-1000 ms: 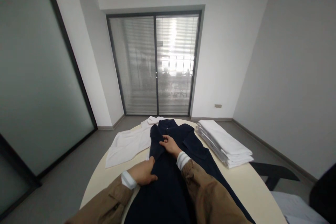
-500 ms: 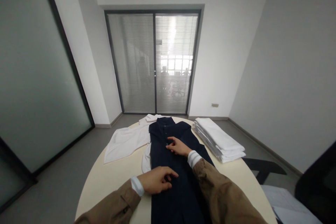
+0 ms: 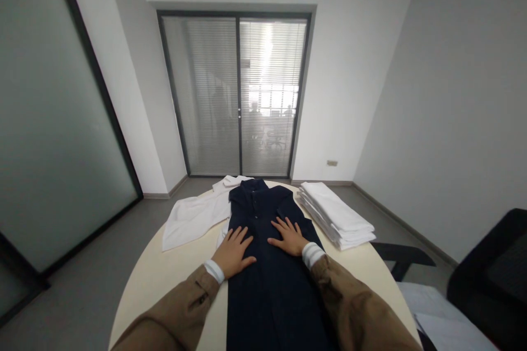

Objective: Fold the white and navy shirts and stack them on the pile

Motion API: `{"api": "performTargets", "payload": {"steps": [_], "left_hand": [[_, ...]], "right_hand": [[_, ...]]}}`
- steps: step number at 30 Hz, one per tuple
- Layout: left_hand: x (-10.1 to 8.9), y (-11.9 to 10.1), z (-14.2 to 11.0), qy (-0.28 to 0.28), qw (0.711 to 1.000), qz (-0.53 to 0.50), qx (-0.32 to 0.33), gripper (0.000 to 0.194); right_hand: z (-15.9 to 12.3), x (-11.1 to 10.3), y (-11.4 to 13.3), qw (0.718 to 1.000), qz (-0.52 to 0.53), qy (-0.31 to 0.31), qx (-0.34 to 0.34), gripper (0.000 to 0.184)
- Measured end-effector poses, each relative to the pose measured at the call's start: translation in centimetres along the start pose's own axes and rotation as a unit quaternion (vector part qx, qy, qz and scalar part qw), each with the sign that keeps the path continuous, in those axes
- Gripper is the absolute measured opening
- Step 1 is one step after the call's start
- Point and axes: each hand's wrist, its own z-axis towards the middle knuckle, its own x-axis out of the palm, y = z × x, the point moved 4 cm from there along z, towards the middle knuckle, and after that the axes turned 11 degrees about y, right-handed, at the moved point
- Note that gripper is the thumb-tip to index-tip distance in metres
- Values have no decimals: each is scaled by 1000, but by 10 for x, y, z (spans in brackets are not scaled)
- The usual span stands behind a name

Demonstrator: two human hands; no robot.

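A dark navy shirt (image 3: 267, 285) with a collar and front buttons lies lengthwise on the round table (image 3: 168, 279), collar at the far end. My left hand (image 3: 233, 252) rests on its left edge, fingers spread and flat. On its right half lies my right hand (image 3: 290, 236), also spread, palm down. Neither hand grips the cloth. Beside the navy shirt, at the left, a white garment (image 3: 195, 215) is laid out, partly covered by the navy one.
A stack of folded white cloths (image 3: 335, 214) stands at the table's right edge. To the right are a black office chair (image 3: 494, 279) and white material (image 3: 436, 307) below table height. Beyond the table is a glass door (image 3: 239, 93) with blinds.
Both hands have opened from curled fingers to spread, flat ones on the navy shirt. My left hand moved farther up the shirt; the view shifted slightly.
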Motion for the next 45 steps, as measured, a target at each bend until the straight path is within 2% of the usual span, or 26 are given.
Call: {"api": "performTargets", "payload": {"steps": [2, 4, 5, 7, 9, 11, 13, 16, 18, 20, 23, 26, 29, 34, 37, 39, 42, 45], "left_hand": [[-3, -8, -2, -24, 1000, 9, 17, 60], [-1, -20, -9, -24, 997, 3, 72, 58], [2, -27, -13, -12, 994, -3, 104, 61], [9, -38, -22, 24, 987, -17, 155, 72], [12, -46, -28, 51, 982, -27, 181, 80], [10, -52, -30, 56, 980, -33, 190, 84], [5, -57, -27, 45, 980, -43, 190, 79], [-5, -58, -11, -2, 987, -50, 154, 59], [-8, -55, 4, -29, 992, -42, 118, 59], [-7, -50, 19, -34, 995, -38, 83, 66], [0, -43, 35, -32, 998, -44, 42, 70], [6, -41, 38, -47, 997, -38, 43, 67], [12, -41, 35, -27, 997, -35, 59, 67], [8, -40, 28, -4, 995, -39, 87, 73], [5, -41, 28, -11, 994, -48, 97, 71], [3, -42, 30, -41, 993, -69, 90, 57], [1, -37, 35, -120, 982, -140, 29, 29], [4, -31, 39, -166, 963, -212, -21, 26]], "right_hand": [[2, 0, -2, 1000, 11, -28, -5, 87], [2, -3, -4, 999, 24, -40, -27, 80], [1, -6, -6, 997, 29, -57, -46, 72], [-6, -16, -13, 989, 26, -129, -67, 50], [-14, -27, -27, 975, 1, -222, -28, 38], [-21, -32, -42, 964, -34, -260, 53, 39], [-23, -33, -55, 963, -47, -236, 122, 40], [-22, -33, -64, 964, -29, -199, 176, 37], [-19, -38, -66, 959, -9, -200, 198, 35], [-14, -44, -68, 953, 10, -207, 220, 33], [-5, -53, -72, 945, 50, -222, 235, 35], [5, -63, -70, 947, 95, -223, 210, 44], [13, -72, -62, 953, 125, -206, 185, 57], [13, -87, -32, 964, 115, -195, 141, 52], [9, -86, -5, 970, 73, -206, 103, 54], [9, -79, 16, 977, 30, -202, 57, 55], [19, -58, 42, 991, 7, -134, -27, 59], [30, -38, 52, 995, 25, -74, -61, 68]]}}
